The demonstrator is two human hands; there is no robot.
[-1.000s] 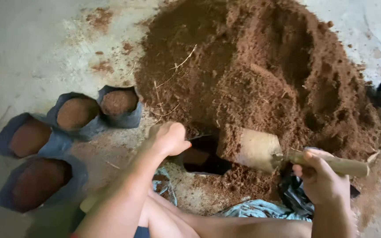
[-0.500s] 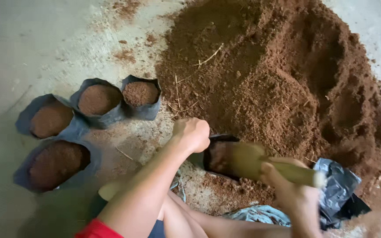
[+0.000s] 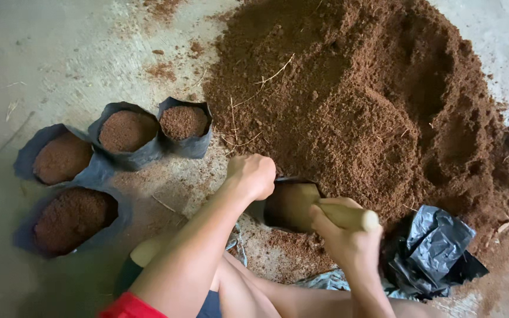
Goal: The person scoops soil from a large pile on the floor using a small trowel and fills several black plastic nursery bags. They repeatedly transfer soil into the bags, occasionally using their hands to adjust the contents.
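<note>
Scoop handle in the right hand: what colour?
Pale tan, wood-like, on the scoop handle gripped by the right hand; head view.

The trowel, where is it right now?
In the head view, the trowel sits low and centre-right, gripped by the right hand, its blade tipped into the black bag that the left hand holds at the foot of the soil heap.
</note>
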